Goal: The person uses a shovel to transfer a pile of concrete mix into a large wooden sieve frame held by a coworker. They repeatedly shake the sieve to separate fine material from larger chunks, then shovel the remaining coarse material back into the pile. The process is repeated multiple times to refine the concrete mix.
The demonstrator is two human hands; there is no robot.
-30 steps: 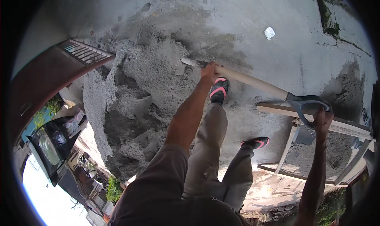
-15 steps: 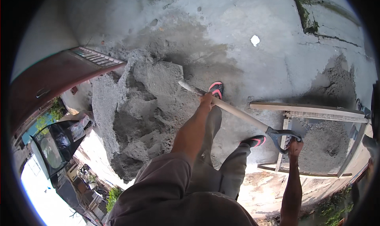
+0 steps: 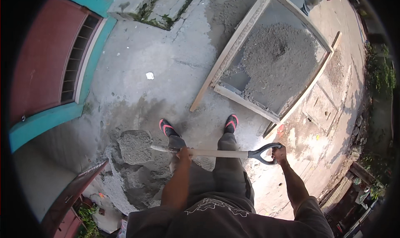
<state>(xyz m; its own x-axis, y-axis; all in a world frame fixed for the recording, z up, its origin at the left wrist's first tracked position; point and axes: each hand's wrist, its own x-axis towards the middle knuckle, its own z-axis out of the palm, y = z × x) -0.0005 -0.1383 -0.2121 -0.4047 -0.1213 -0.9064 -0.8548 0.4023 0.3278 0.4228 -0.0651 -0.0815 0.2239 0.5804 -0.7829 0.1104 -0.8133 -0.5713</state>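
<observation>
Both hands hold a shovel (image 3: pixel 221 154) crosswise in front of my legs, blade to the left. My left hand (image 3: pixel 184 154) is closed round the pale shaft towards the blade. At the other end, my right hand (image 3: pixel 280 153) grips the black D-shaped handle. A heap of grey, sandy mix (image 3: pixel 135 146) covers the blade, hiding most of its metal. Beneath and beside it lies a larger pile of the same grey mix (image 3: pixel 141 181), at lower left.
A wooden frame (image 3: pixel 246 101) with grey mix (image 3: pixel 281 59) inside lies ahead to the right. Another person's leg (image 3: pixel 313 0) and hand show beyond it. At left stands a red door (image 3: pixel 46 50) with a turquoise surround. A concrete step (image 3: pixel 141 7) is at the back.
My body and view have turned to the right, bringing the wooden frame ahead of me. The loaded shovel has swung round with me, held in the same grips.
</observation>
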